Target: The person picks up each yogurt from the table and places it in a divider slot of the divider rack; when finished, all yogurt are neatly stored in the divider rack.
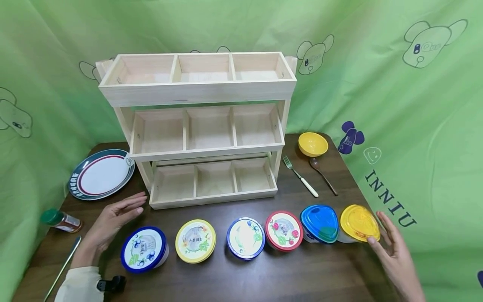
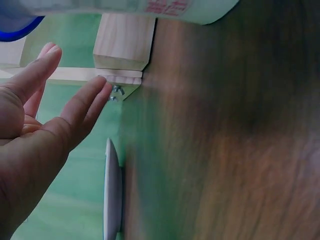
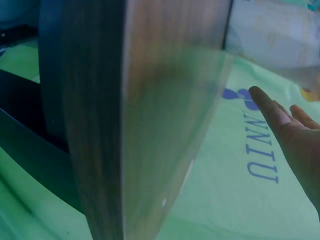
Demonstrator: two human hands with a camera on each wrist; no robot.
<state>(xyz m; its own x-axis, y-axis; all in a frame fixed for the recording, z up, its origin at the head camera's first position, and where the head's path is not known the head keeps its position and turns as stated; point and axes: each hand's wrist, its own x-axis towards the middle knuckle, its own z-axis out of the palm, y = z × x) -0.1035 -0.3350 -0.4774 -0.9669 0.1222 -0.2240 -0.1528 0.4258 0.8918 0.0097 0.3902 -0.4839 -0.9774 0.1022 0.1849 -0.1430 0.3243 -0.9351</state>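
Note:
My left hand reaches past the blue-lidded tub, its fingers extended close to the lower left corner of the wooden three-tier rack. Nothing lies in its grasp, and the left wrist view shows the fingers spread apart. At the right, my right hand is beside the tub with the yellow plastic lid, thumb tip right at the lid's edge and fingers straight. That tub's white side shows above the fingers in the right wrist view. Left of it sits a tub with a blue plastic lid.
Between them stand a yellow-lidded tub, another blue-lidded tub and a red-lidded tub. A plate, spice jar and metal stick are left; a yellow bowl, fork and spoon are right.

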